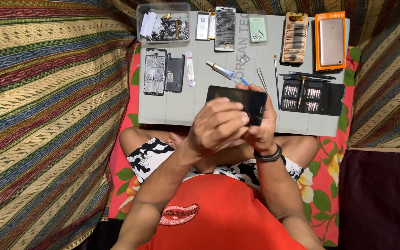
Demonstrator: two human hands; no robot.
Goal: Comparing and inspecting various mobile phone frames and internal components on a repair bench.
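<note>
Covering the patterned bedspread (47,115), a grey work mat (177,109) under tools.

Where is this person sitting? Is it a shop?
Probably a home phone-repair spot on the floor: a grey mat holds opened phones, a screwdriver kit and a parts tub, on patterned cloth.

You sit on a striped cloth (47,115) woven in bands of green, red, blue and gold, which spreads across the left side and runs on at the upper right. Under you lies a red sheet with green leaves and yellow flowers (325,185). A dark maroon cushion (380,199) fills the lower right corner. The light is even and soft.
</note>
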